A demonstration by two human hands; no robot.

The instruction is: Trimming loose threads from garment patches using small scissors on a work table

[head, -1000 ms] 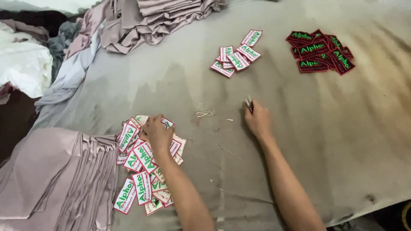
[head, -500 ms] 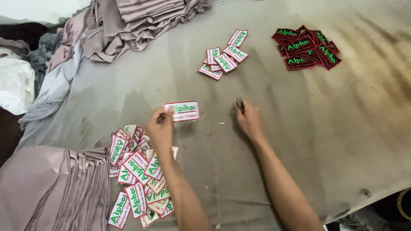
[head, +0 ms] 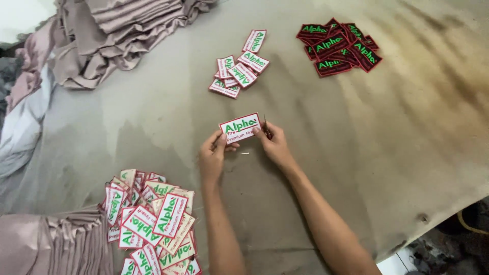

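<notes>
White with a red border and green lettering, the patch (head: 240, 128) was held just above the table (head: 153, 117) between both hands. The left hand (head: 213, 155) pinched its lower left corner; the right hand (head: 272, 142) pinched the right edge while also gripping a small dark tool (head: 265, 124), probably snips, though it was too small to tell. A big pile (head: 150, 224) of like patches lay near the left elbow, a small pile (head: 238, 66) sat further up, and dark patches (head: 338, 47) were well apart. To trim well, I judge the patch should stay taut and flat, with the tool's tip kept at the border, clear of the stitching.
</notes>
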